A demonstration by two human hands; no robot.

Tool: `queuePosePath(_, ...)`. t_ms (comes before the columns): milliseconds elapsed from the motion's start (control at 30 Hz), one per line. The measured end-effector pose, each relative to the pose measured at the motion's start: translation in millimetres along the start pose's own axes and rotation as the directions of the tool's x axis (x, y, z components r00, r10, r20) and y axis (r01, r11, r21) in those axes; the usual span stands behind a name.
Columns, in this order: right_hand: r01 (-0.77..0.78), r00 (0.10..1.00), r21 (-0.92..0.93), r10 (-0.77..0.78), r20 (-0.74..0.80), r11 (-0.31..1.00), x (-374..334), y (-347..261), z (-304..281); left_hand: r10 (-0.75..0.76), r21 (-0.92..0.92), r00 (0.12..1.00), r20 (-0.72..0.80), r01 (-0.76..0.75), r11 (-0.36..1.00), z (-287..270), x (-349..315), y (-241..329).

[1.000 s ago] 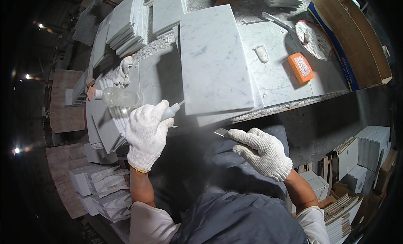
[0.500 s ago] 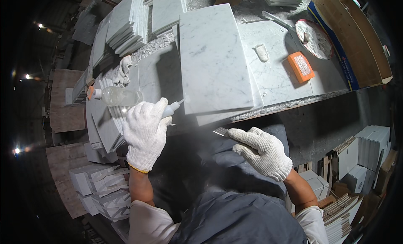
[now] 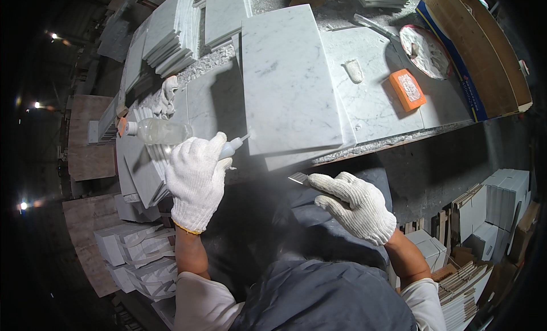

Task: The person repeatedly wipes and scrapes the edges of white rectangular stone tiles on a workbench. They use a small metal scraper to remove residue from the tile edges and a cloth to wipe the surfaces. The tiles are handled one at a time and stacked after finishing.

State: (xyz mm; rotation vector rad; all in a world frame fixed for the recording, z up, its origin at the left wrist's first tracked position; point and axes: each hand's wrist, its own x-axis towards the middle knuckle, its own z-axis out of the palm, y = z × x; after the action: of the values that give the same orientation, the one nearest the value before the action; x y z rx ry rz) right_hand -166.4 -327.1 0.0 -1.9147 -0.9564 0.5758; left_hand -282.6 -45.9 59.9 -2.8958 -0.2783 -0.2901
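Observation:
My left hand (image 3: 196, 183), in a white knitted glove, is closed around a small translucent squeeze bottle (image 3: 228, 149). Its thin nozzle points at the near left corner of a white, grey-veined marble tile (image 3: 292, 80). That tile lies on top of another tile (image 3: 296, 159), a little out of line with it. My right hand (image 3: 362, 208), gloved the same way, pinches a thin flat metal blade (image 3: 298, 178) between thumb and fingers, just off the near edge of the tiles. The glove covers the blade's other end.
A clear bottle (image 3: 162, 130) lies beside my left hand, above stacked tiles (image 3: 142, 166). Farther right sit an orange block (image 3: 407, 90), a dish of white paste (image 3: 424, 53) and an open cardboard box (image 3: 484, 46). More tiles (image 3: 171, 32) stand at the far left.

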Motion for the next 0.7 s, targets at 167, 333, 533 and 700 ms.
queuePosePath(167, -0.006, 1.000, -0.019, 0.006, 0.011, 1.000, 0.6, -0.6, -0.6, -0.018, -0.015, 0.999, 0.028, 0.019, 1.000, 0.0, 0.6, 0.0)
queuePosePath(333, 0.001, 1.000, 0.011, -0.001, 0.009, 1.000, 1.3, -0.9, 0.7, -0.045, -0.080, 0.999, 0.007, 0.045, 0.996, 2.3, 0.1, -0.5)
queuePosePath(533, -0.003, 1.000, 0.088, 0.003, -0.001, 0.996, -2.0, 0.5, -1.3, -0.100, -0.281, 0.995, -0.016, 0.091, 0.955, 13.3, -0.8, -0.4)
queuePosePath(700, -0.076, 0.992, 0.126, 0.061, 0.114, 0.989, -9.2, 8.8, -12.9, -0.365, -0.839, 0.912, 0.186, 0.341, 0.425, 26.1, -10.2, 3.8)
